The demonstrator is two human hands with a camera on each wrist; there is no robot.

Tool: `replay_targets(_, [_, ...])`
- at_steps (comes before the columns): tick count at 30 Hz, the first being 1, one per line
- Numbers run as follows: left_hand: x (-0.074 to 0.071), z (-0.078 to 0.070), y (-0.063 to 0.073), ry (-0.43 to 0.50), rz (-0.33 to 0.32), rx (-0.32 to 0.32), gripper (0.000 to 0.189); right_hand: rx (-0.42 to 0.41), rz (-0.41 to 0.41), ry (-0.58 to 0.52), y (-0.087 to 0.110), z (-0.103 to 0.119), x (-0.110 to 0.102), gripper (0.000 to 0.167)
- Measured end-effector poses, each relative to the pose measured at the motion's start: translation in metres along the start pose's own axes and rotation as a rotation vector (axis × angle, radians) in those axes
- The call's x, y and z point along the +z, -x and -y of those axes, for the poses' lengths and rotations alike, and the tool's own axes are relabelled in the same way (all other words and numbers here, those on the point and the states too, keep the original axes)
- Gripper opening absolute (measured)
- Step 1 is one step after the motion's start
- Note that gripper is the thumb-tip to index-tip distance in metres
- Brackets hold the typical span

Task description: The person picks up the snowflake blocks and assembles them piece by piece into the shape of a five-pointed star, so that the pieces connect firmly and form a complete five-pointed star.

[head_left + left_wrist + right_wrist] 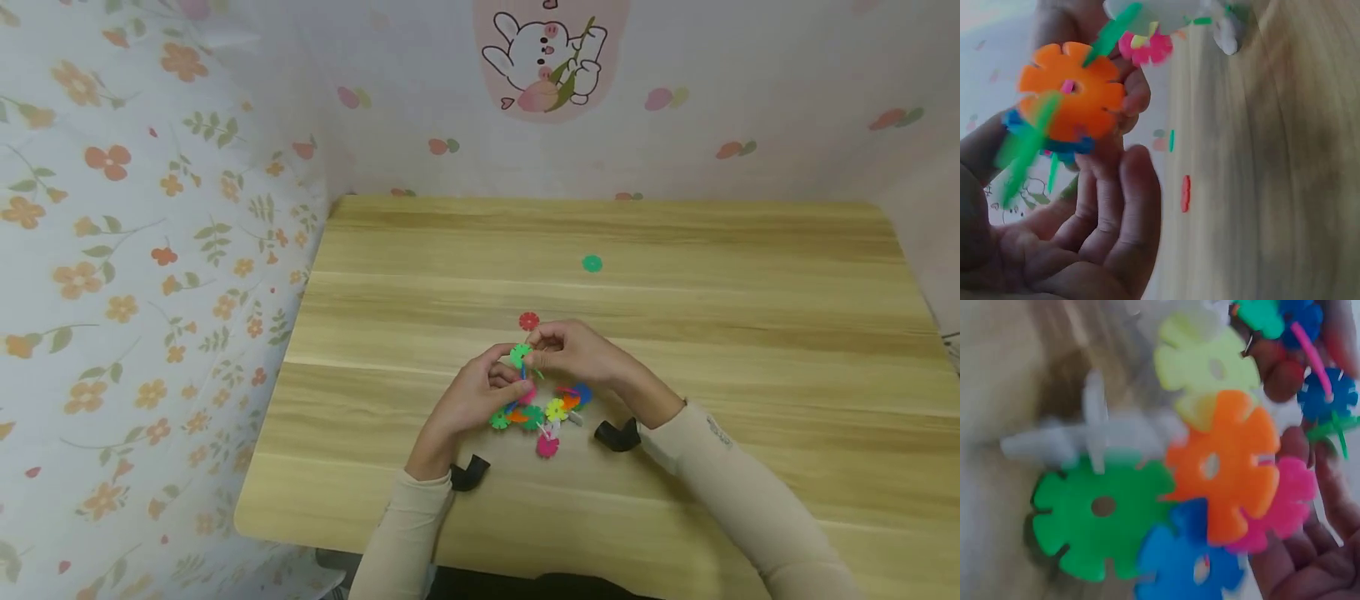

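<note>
A string of interlocking flower-shaped plastic discs hangs between the two hands, in green, orange, yellow, blue, pink and white. My left hand [467, 398] holds its left part, with thumb and fingers about a pink disc [528, 393]. At the top, my right hand [581, 354] pinches near a light green disc [520, 354]; its fingertips are partly hidden. The right part bears a yellow disc [556, 409] and a blue disc [582, 393], with another pink disc [547, 447] lowest. In the left wrist view an orange disc [1072, 94] shows close up; in the right wrist view, a large green disc [1097, 515] does.
Beyond the hands, a loose red disc [528, 321] lies on the wooden table [420, 292]. Farther back lies a green disc [592, 263]. A black curved piece [470, 473] sits by the left wrist, another [618, 435] by the right. Patterned curtains hang behind and at left.
</note>
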State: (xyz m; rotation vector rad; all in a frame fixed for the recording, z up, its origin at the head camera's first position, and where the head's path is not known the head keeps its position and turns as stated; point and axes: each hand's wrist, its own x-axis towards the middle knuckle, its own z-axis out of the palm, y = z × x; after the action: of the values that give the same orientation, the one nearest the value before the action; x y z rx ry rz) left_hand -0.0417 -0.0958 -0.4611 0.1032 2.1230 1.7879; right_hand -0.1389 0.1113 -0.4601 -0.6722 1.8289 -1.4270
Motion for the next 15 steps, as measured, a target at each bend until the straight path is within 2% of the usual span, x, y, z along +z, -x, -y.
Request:
replay_targets(2, [-0.001,0.005,0.001,0.069,0.003,0.009,0.041,0.006,-0.029,0.044,-0.007,-0.004,-0.007,0.026])
replay_targets(3, [-0.002,0.007,0.001,0.108,0.001,0.013,0.038,0.005,-0.065,0.103,-0.012,-0.006,-0.011,0.028])
replay_targets(7, [-0.005,0.016,0.005,0.238,0.005,0.013,0.034,0.038,-0.214,0.51,-0.029,-0.021,-0.024,0.04])
replay_targets(9, [-0.007,0.018,0.007,0.277,0.016,0.02,0.037,0.057,-0.231,0.688,-0.036,-0.028,-0.027,0.051])
replay_targets(11, [-0.008,0.018,0.009,0.3,0.022,0.032,0.037,0.066,-0.221,0.761,-0.041,-0.032,-0.028,0.056])
replay_targets(12, [-0.009,0.014,0.011,0.296,0.019,0.037,0.035,0.063,-0.217,0.775,-0.043,-0.033,-0.027,0.055])
replay_targets(15, [-0.012,0.011,0.012,0.291,0.011,0.065,0.033,0.035,-0.228,0.79,-0.046,-0.032,-0.025,0.044])
